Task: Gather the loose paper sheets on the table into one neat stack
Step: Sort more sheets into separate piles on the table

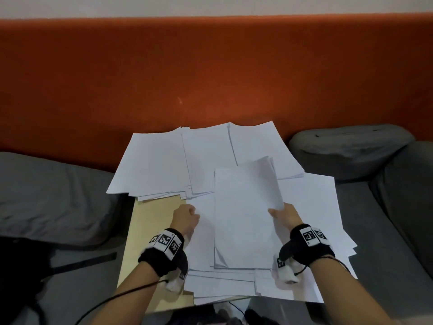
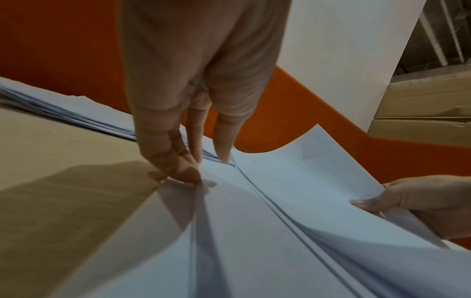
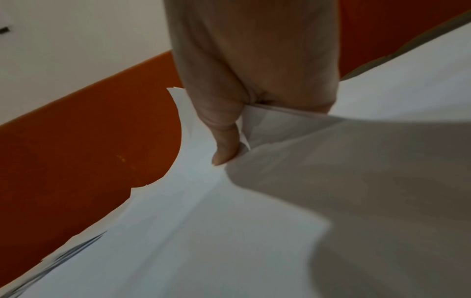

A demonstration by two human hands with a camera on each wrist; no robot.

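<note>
Nearest the camera, two forearms wearing black wrist bands (image 1: 167, 248) with printed marker squares reached out over a pale wooden bench (image 1: 150, 221). White paper sheets (image 1: 161, 165) covered most of the bench, lying loose and overlapping at different angles, some hanging past its right and near edges.

On the left, the left hand (image 1: 185, 219) rested at the left edge of a near sheet, where bare bench began. From the wrist view its fingertips (image 2: 188, 173) pressed down on that paper, fingers bent; whether they pinched the edge or only pushed on it could not be told.

On the right, the right hand (image 1: 284, 215) gripped a small bundle of sheets (image 1: 243, 214) by its right edge, thumb (image 3: 224, 149) on top and the other fingers beneath. The bundle was roughly squared, lay lengthwise away from the person at the middle of the spread, and its right side was lifted and bowed while its left edge sat on the sheets below.

Farther off, more sheets fanned across the far half of the bench, with a thicker pile at far right. Grey cushions (image 1: 51, 195) lay on both sides, and an orange padded back (image 1: 210, 71) rose behind under a white wall.
</note>
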